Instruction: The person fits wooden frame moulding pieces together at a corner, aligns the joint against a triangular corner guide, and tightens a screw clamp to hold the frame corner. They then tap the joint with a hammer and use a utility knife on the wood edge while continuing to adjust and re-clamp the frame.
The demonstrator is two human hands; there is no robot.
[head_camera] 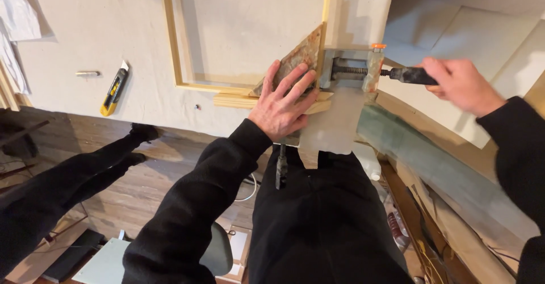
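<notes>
Nearest to you, below the bench (142,99) edge, a second clamp or tool handle (281,167) hangs down in front of your dark trousers, just under your left wrist.

Your left hand (284,99) lies flat, fingers (295,80) spread wide and gripping nothing; it presses down on a worn, rust-mottled triangular plate (301,57) seated in the near right corner of a pale wooden frame (176,45). A short wooden block (238,99) sits under that corner, just left of your palm.

Directly right of those fingers is the screw clamp (355,71), its threaded rod running left to right, so its long axis points from the frame corner straight toward your right hand (460,82). That hand is curled closed around the clamp's dark handle (411,76), which makes it the hand on the screw; your left one only steadies the plate. The clamp's jaw meets the frame's right-hand rail just beside your left fingertips.

Well to the left of your left hand, apart from the work, a yellow utility knife (115,89) lies on the bench, with a small metal pin (88,73) beyond it.
</notes>
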